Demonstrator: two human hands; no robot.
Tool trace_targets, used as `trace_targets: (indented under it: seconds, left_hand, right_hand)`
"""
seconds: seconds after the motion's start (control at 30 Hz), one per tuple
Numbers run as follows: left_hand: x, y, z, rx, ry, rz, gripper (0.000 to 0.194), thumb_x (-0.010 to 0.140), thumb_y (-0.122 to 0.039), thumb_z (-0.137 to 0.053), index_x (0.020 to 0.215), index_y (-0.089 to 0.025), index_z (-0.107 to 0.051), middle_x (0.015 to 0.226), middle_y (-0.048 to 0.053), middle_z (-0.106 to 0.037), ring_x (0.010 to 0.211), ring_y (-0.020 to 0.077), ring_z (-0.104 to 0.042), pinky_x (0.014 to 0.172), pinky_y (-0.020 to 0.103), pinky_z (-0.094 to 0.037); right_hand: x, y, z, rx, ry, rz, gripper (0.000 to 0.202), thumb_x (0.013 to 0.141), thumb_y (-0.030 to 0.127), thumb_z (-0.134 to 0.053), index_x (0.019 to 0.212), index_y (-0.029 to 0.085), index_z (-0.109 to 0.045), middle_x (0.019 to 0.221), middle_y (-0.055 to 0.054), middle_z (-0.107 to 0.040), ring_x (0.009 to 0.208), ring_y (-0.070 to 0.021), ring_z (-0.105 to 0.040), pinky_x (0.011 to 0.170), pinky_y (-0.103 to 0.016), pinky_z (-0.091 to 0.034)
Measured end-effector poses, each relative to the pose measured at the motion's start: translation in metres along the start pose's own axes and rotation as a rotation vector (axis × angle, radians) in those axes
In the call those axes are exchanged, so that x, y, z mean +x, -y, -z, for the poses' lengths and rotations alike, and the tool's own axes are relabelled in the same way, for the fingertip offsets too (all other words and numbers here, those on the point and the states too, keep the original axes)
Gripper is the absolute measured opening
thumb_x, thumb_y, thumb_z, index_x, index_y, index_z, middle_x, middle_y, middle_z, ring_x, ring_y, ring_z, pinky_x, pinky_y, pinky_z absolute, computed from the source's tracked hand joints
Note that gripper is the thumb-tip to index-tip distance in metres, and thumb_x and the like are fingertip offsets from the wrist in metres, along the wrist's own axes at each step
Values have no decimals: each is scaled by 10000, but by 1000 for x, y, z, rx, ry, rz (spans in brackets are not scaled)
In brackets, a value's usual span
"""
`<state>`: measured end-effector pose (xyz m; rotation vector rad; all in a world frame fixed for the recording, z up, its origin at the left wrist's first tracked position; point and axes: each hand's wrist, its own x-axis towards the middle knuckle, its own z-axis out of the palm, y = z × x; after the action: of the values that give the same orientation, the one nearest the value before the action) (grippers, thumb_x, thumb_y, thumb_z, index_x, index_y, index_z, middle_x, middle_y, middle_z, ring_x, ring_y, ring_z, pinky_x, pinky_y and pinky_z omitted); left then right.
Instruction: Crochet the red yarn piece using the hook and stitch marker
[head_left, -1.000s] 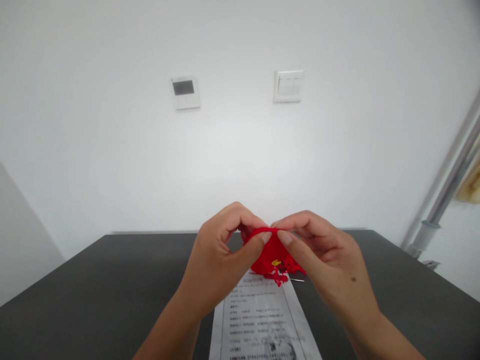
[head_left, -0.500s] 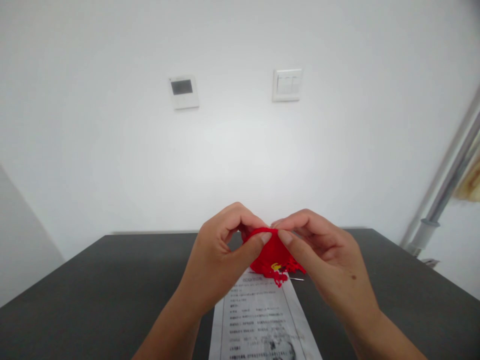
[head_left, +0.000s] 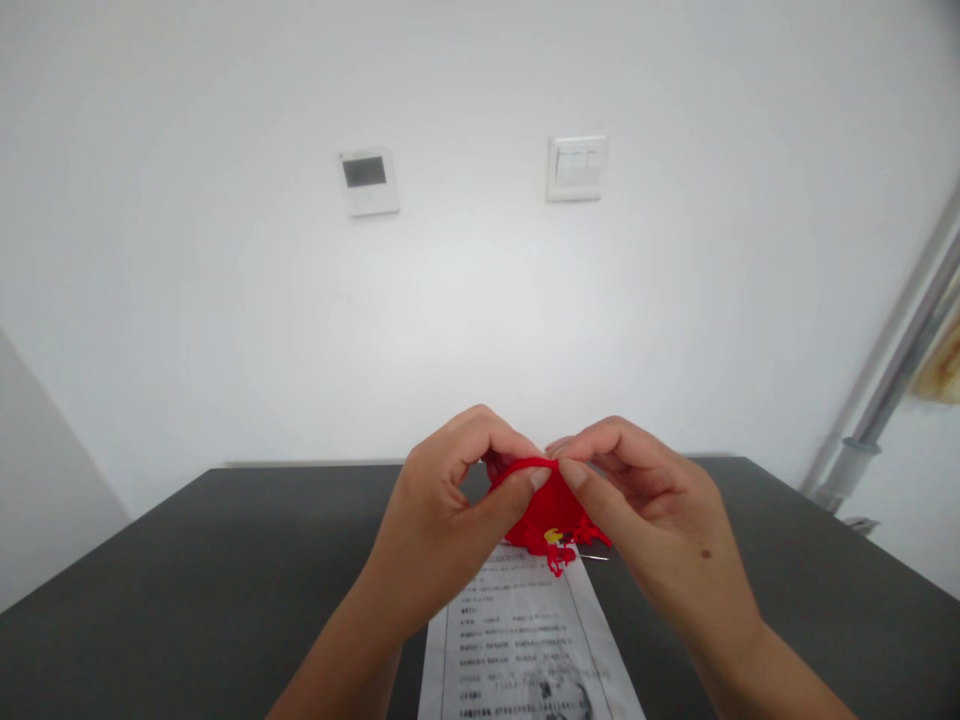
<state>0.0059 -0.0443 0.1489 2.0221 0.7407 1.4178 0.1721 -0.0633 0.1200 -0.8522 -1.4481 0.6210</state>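
Observation:
My left hand (head_left: 457,515) pinches the top edge of a red piece of fabric (head_left: 551,500) between thumb and fingers. Close beside it, my right hand (head_left: 645,510) grips the same edge, the two thumbs nearly meeting. The fabric hangs below the fingers, and a small yellow patch (head_left: 553,536) shows near its lower part. Loose red yarn (head_left: 560,560) lies tangled at the bottom. A thin metal needle-like piece (head_left: 595,557) sticks out to the right of it. Under the yarn is a printed sheet of paper (head_left: 517,640). The far fingertips are hidden behind the fabric.
The dark table (head_left: 225,580) reaches to a white wall (head_left: 465,320). On the wall are a thermostat-like panel (head_left: 367,182) and a light switch (head_left: 576,168). A grey pipe (head_left: 900,370) runs along the right side.
Both hands keep their pinch on the red fabric. My left hand and the fabric have shifted slightly to the right; my right hand has hardly moved.

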Motion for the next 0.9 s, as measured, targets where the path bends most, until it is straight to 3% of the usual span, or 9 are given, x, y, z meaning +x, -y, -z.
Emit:
trace_targets:
  seconds: [0.13,0.4,0.63,0.9]
  left_hand:
    - [1,2,1,-37,-7,-14,125,833,-104,-650,754,-198,-675,748,-18,-624,696,125,-581,641,253,-455]
    - [-1,6,0,-112,-24,-23,132,849,-112,-673,744,-193,-663,744,-30,-632,704,105,-569,650,224,-450]
    - [2,10,3,-258,39,39,111,831,-119,-702,744,-182,-680,735,-27,-651,664,93,-551,589,212,-425]
    - [1,10,2,-187,-10,-2,137,837,-95,-682,740,-193,-685,740,-31,-651,693,97,-565,635,207,-450]
  right_hand:
    - [0,1,-2,-2,-15,12,130,909,266,-647,795,222,-694,659,15,-656,531,-112,-538,468,-198,-416]
    - [1,3,0,51,-15,25,122,911,256,-668,798,231,-710,711,14,-701,589,-111,-592,508,-180,-465]
    - [3,3,1,89,32,8,147,928,247,-646,797,225,-710,668,25,-674,552,-98,-569,481,-174,-452]
    - [4,2,0,98,17,35,116,914,233,-663,817,236,-727,707,21,-702,588,-104,-592,505,-176,-468]
